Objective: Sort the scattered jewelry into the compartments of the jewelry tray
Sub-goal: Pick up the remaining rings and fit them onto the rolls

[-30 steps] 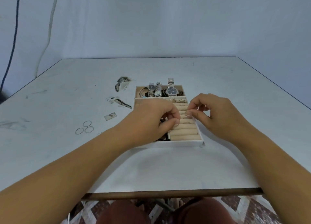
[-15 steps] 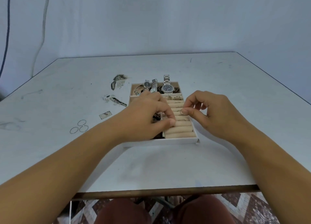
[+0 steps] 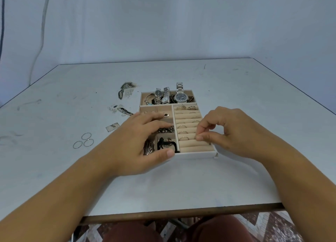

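The tray (image 3: 196,153) sits at the middle of the tabletop (image 3: 236,103), its near wall toward the person. The left hand (image 3: 138,147) lies spread over the tray's left compartments, fingers loose and grasping nothing, the thumb resting on the near wall. The right hand (image 3: 229,132) is over the ring rolls (image 3: 192,130) at the tray's right side, thumb and forefinger pinched together at the roll second from the near end; whether a ring is between them I cannot tell, it is too small. Several rings (image 3: 182,132) stand in the slots farther back. Watches (image 3: 181,97) fill the long compartment at 12 o'clock of the tray, one band hanging over the far wall. A dark beaded piece (image 3: 166,144) lies in the near middle compartment. Loose on the tabletop at 9 o'clock of the tray are three hoops (image 3: 84,141) touching one another; at 10 to 11 o'clock lie a small plate (image 3: 112,126) and more scattered pieces (image 3: 125,88).
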`<act>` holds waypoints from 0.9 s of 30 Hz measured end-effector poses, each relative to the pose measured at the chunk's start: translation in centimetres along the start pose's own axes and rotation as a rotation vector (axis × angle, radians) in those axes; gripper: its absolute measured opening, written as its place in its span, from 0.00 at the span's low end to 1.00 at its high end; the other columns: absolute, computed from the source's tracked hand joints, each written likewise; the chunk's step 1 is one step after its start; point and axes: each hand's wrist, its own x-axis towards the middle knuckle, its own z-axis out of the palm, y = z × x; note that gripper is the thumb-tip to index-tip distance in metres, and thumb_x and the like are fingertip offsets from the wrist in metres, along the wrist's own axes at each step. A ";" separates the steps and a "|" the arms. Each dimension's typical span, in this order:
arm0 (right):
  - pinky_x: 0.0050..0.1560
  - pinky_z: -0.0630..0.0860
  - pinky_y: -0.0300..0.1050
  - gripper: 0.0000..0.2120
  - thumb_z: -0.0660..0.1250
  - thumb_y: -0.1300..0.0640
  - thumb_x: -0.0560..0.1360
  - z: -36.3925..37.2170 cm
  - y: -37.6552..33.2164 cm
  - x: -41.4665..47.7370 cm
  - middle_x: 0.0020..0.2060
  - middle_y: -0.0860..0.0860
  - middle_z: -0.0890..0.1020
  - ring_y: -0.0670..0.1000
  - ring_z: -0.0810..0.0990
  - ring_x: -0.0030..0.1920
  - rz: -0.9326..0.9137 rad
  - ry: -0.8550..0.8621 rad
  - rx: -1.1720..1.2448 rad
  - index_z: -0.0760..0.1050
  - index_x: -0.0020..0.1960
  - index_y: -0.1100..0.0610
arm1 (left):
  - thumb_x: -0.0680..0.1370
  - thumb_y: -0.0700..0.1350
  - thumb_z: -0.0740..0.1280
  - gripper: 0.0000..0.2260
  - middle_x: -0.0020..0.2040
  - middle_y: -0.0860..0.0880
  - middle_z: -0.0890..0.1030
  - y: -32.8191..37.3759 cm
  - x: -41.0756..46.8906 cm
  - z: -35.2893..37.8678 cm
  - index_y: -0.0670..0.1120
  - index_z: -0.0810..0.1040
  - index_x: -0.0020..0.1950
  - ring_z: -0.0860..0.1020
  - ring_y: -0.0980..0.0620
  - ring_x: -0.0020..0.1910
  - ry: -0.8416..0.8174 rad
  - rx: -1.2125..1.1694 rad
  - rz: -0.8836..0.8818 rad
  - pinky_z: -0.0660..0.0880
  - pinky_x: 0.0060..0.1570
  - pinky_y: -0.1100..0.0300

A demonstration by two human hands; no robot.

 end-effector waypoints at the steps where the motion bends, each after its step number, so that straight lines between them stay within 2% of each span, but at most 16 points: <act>1: 0.42 0.66 0.28 0.02 0.73 0.52 0.70 0.0 -0.1 0.0 0.37 0.41 0.80 0.42 0.75 0.47 -0.001 -0.004 -0.019 0.81 0.40 0.45 | 0.71 0.71 0.57 0.30 0.71 0.58 0.66 0.0 0.0 0.0 0.58 0.69 0.69 0.63 0.58 0.70 -0.001 0.000 0.001 0.64 0.68 0.55; 3: 0.42 0.67 0.29 0.01 0.72 0.51 0.70 0.0 -0.1 0.1 0.36 0.40 0.81 0.43 0.75 0.47 -0.014 -0.017 -0.057 0.82 0.40 0.46 | 0.71 0.72 0.57 0.31 0.71 0.58 0.66 -0.1 0.0 0.0 0.58 0.69 0.69 0.63 0.58 0.70 -0.004 -0.001 0.000 0.64 0.68 0.55; 5: 0.44 0.70 0.35 0.01 0.72 0.50 0.71 0.0 -0.1 0.1 0.37 0.39 0.81 0.43 0.75 0.47 -0.026 -0.036 -0.078 0.82 0.40 0.45 | 0.71 0.72 0.56 0.31 0.71 0.59 0.66 -0.2 0.0 0.1 0.58 0.69 0.69 0.62 0.59 0.71 -0.004 -0.002 -0.002 0.63 0.69 0.55; 9: 0.39 0.68 0.27 0.04 0.70 0.50 0.72 -0.4 -0.1 -0.2 0.39 0.39 0.81 0.44 0.77 0.44 -0.021 0.001 -0.040 0.83 0.46 0.45 | 0.70 0.72 0.57 0.30 0.71 0.59 0.66 -0.3 0.0 0.1 0.58 0.70 0.68 0.62 0.61 0.70 0.001 -0.028 -0.005 0.62 0.70 0.56; 11: 0.38 0.68 0.26 0.04 0.71 0.52 0.71 -0.4 0.1 -0.2 0.37 0.40 0.80 0.44 0.77 0.44 0.014 0.032 0.010 0.83 0.45 0.47 | 0.70 0.72 0.57 0.31 0.71 0.59 0.66 -0.2 0.0 0.1 0.58 0.70 0.68 0.62 0.61 0.70 -0.001 -0.028 -0.006 0.62 0.69 0.57; 22: 0.38 0.67 0.28 0.02 0.71 0.54 0.71 0.1 0.4 0.3 0.38 0.43 0.79 0.42 0.76 0.44 0.049 -0.052 -0.039 0.83 0.42 0.47 | 0.71 0.72 0.58 0.30 0.72 0.59 0.65 -0.2 0.0 0.1 0.58 0.70 0.68 0.61 0.62 0.71 0.002 -0.033 -0.001 0.61 0.71 0.51; 25: 0.38 0.68 0.28 0.01 0.72 0.53 0.70 -0.1 0.0 0.4 0.38 0.44 0.79 0.44 0.77 0.43 0.047 -0.045 0.008 0.82 0.41 0.47 | 0.70 0.71 0.59 0.30 0.72 0.58 0.66 0.1 0.1 -0.1 0.59 0.70 0.68 0.60 0.63 0.70 -0.001 -0.059 -0.010 0.60 0.71 0.52; 27: 0.38 0.68 0.28 0.04 0.72 0.50 0.70 0.0 -1.0 1.0 0.38 0.43 0.79 0.44 0.77 0.44 -0.001 -0.031 0.026 0.82 0.43 0.47 | 0.70 0.69 0.62 0.30 0.72 0.58 0.65 0.4 0.0 -0.5 0.58 0.69 0.69 0.59 0.67 0.69 -0.017 -0.096 -0.020 0.58 0.72 0.56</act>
